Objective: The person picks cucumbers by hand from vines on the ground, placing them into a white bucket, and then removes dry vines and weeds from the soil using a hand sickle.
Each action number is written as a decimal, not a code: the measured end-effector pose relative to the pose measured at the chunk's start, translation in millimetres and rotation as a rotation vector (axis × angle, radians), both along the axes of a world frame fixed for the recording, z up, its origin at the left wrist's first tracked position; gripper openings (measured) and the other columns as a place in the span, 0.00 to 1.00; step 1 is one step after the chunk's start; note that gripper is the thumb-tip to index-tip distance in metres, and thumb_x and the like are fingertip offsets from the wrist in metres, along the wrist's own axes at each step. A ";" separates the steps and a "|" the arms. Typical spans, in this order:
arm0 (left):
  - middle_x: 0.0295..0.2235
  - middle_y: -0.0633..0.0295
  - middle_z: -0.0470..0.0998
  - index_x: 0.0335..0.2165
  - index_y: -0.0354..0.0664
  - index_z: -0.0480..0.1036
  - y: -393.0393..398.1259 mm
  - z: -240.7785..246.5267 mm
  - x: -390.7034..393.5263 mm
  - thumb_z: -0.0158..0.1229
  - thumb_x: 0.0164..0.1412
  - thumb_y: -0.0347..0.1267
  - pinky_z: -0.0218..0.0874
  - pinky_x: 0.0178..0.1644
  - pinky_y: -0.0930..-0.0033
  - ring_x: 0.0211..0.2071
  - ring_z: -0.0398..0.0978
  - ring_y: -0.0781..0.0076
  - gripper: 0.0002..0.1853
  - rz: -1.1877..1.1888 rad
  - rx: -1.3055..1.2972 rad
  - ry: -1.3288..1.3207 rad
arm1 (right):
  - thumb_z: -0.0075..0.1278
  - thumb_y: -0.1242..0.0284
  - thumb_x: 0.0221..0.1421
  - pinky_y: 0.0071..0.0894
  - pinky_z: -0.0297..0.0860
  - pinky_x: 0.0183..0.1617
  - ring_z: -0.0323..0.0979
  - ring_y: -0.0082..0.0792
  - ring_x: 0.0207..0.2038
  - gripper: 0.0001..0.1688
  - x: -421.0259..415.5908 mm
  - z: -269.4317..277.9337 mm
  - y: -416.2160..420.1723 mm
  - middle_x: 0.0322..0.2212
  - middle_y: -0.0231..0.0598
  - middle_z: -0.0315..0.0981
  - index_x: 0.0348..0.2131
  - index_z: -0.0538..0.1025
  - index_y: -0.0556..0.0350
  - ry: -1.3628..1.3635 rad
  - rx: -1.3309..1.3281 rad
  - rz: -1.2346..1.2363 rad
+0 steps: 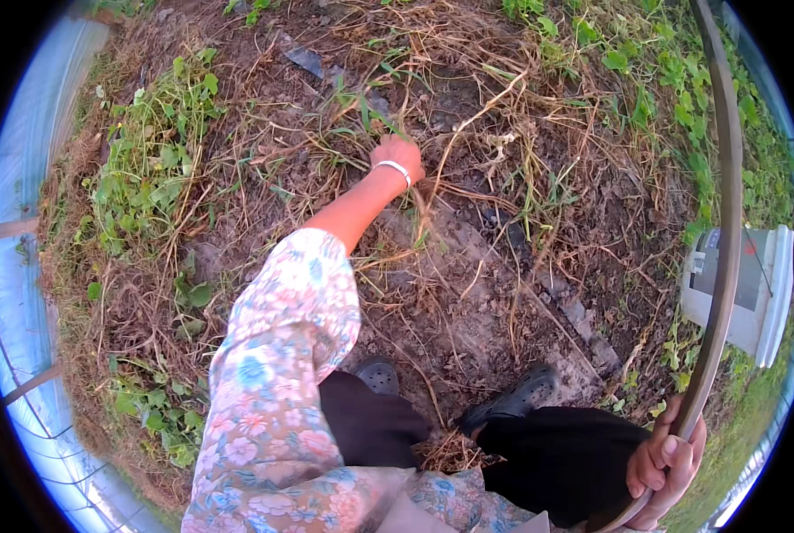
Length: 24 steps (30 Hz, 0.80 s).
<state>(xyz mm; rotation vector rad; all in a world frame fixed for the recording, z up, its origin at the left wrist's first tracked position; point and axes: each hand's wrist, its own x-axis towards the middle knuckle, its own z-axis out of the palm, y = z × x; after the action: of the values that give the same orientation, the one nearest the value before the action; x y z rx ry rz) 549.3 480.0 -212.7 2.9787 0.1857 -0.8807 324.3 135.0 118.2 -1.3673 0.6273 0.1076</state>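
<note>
My left hand [398,153], with a white band at the wrist, reaches out over the soil. Its fingers are curled around a tuft of green grass [365,116] among dry stems; the fingertips are hidden behind the hand. At the lower right my right hand [680,466] grips a long wooden handle [729,186]. This handle rises past the right side and leaves the view at the top, so its far end is not seen. A pale dry stalk [473,118] lies just right of my left hand.
A white plastic bucket [737,286] stands behind the handle at the right. Leafy vines [154,160] grow at the left and right. Strips of dark plastic film [580,316] lie in the soil. My dark clogs [523,393] rest near my knees. Translucent sheeting [20,153] walls the left side.
</note>
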 end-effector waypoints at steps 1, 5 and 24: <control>0.48 0.47 0.72 0.48 0.31 0.67 4.3 -4.4 9.2 0.60 0.51 0.43 0.66 0.48 0.59 0.50 0.70 0.55 0.32 -0.017 0.027 0.056 | 0.45 0.76 0.48 0.17 0.50 0.02 0.46 0.13 0.05 0.16 -4.6 3.2 3.9 0.10 0.25 0.47 0.37 0.59 0.65 -0.010 0.032 0.045; 0.42 0.53 0.77 0.37 0.42 0.78 4.7 1.1 9.0 0.55 0.52 0.33 0.68 0.45 0.59 0.44 0.76 0.58 0.14 -0.269 -0.002 0.000 | 0.45 0.76 0.49 0.18 0.49 0.02 0.45 0.13 0.05 0.16 -16.4 13.8 22.1 0.10 0.25 0.48 0.37 0.59 0.65 -0.024 0.020 0.092; 0.55 0.46 0.61 0.52 0.42 0.65 199.4 57.6 -71.7 0.56 0.48 0.59 0.56 0.55 0.50 0.56 0.61 0.50 0.41 0.298 0.013 -0.323 | 0.45 0.76 0.54 0.16 0.53 0.03 0.46 0.11 0.06 0.15 -15.6 7.7 39.4 0.12 0.24 0.49 0.39 0.59 0.65 0.001 0.263 0.278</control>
<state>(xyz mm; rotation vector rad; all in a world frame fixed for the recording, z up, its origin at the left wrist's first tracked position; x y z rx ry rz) 477.6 679.4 -155.1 2.9392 0.6028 -0.3636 308.7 174.4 125.9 -1.1914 0.4037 0.4010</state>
